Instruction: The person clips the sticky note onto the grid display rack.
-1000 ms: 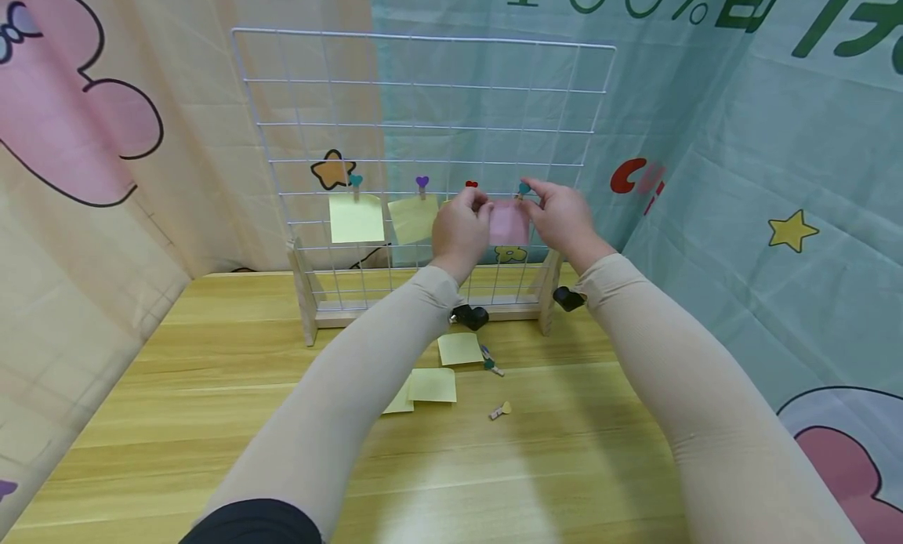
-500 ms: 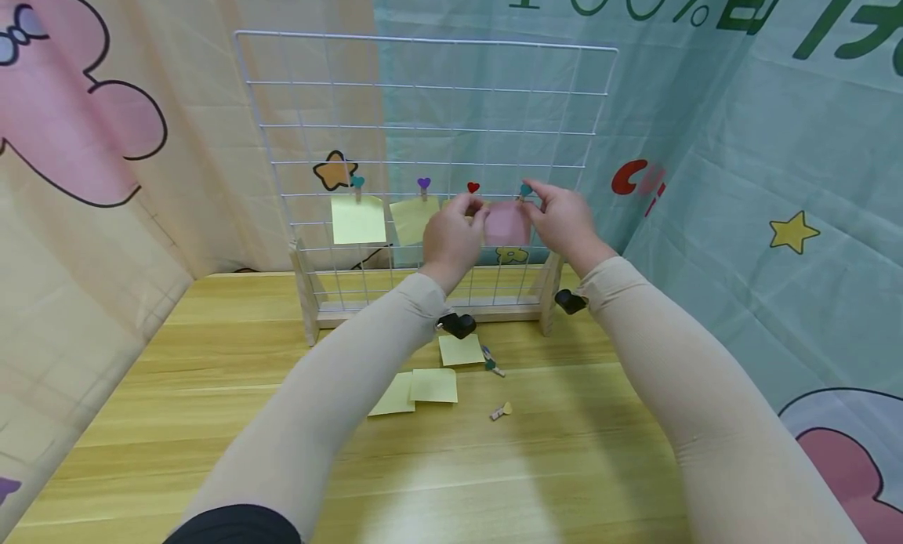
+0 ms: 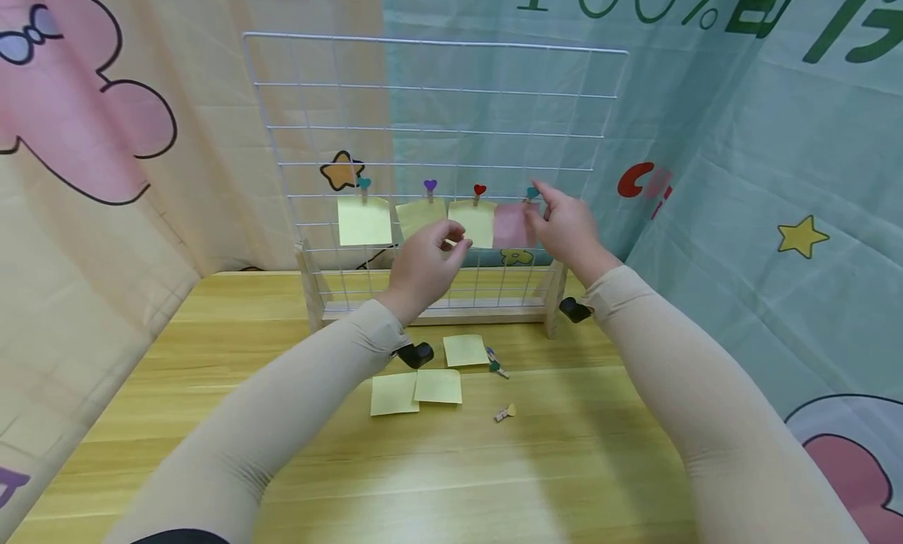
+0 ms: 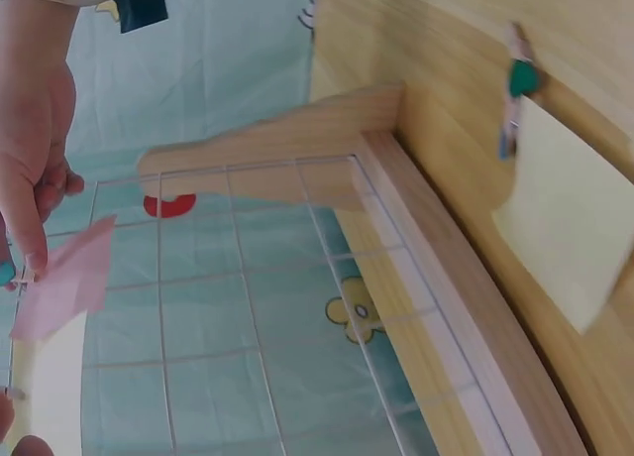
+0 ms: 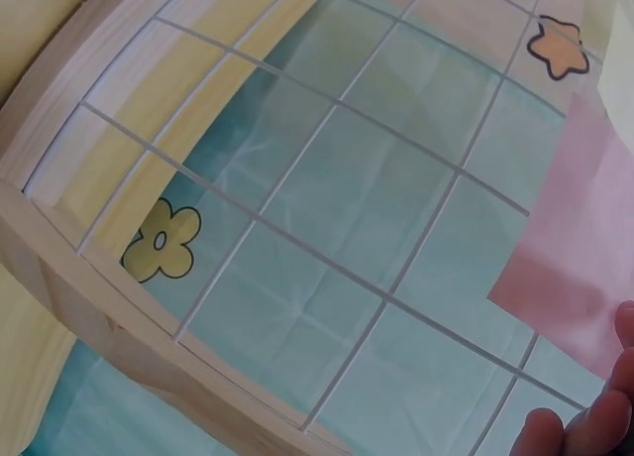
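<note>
A pink sticky note [image 3: 513, 226] hangs on the white wire grid rack [image 3: 437, 44] under a teal heart-topped mini clothespin [image 3: 532, 193]. My right hand [image 3: 566, 224] pinches this clothespin, index finger over its top and thumb at the note. In the left wrist view those fingers lie against the pink note [image 4: 67, 283]. My left hand [image 3: 426, 268] is held before the grid with loosely bent fingers and nothing visible in them, lower left of the pink note. Behind it hang pale yellow sticky notes [image 3: 364, 221] from teal, purple and red heart clothespins [image 3: 480, 191].
On the wooden table [image 3: 607, 434] lie loose yellow sticky notes [image 3: 439, 387], a yellow-topped clothespin [image 3: 505, 413] and more clothespins [image 3: 497, 364] beside the nearest note. Wooden feet [image 3: 556, 297] hold the rack up. Printed cloth [image 3: 797, 309] hangs behind and beside it.
My left hand has let go of the pink note and moved down and left, uncovering the yellow note under the red clothespin. My right hand stays at the teal clothespin.
</note>
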`<state>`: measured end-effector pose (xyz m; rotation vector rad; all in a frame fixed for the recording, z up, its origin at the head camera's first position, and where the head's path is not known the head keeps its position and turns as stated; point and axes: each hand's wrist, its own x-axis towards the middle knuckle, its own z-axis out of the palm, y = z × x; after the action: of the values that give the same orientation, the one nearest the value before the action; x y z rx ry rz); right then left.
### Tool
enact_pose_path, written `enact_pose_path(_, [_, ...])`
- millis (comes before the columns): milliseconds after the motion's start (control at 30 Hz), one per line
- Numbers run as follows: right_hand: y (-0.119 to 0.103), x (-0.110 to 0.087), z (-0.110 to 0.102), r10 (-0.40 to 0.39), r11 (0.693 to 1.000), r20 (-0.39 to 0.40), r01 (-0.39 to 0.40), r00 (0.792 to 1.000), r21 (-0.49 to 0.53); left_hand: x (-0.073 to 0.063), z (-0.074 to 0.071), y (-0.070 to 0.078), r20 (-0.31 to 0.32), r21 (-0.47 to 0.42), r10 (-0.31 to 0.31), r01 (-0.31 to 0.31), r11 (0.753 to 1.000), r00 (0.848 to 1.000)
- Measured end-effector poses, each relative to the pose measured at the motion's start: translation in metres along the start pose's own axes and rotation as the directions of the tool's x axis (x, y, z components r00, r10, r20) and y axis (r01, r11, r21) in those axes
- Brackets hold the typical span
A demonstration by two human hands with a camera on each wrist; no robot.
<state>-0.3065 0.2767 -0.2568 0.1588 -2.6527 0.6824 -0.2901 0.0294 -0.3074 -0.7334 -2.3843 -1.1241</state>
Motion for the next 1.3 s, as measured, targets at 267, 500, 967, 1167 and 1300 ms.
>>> enact_pose_path(267, [0.004,-0.007,0.0,-0.073,0.997,-0.022,0.073,0.997,0.021,-0.024,-0.026,-0.015,0.108,0.148,0.087,-0.103,0.984,0.99])
enact_pose_path(500, [0.008,-0.02,0.0,-0.119,0.992,-0.024,0.12,0.993,0.038,-0.044,-0.042,-0.03,0.214,0.195,0.058,-0.101,0.976,0.975])
enact_pose_path(967, [0.016,-0.057,0.011,-0.165,0.986,0.06,0.165,0.985,-0.007,-0.089,-0.062,-0.058,0.371,0.277,-0.064,-0.044,0.96,0.927])
enact_pose_path(1167, [0.022,-0.076,0.026,-0.167,0.986,0.133,0.168,0.977,0.002,-0.109,-0.069,-0.068,0.407,0.305,-0.152,0.023,0.952,0.901])
enact_pose_path(1300, [0.027,-0.086,0.033,-0.148,0.987,0.178,0.155,0.973,-0.031,-0.121,-0.071,-0.076,0.436,0.337,-0.197,0.043,0.941,0.878])
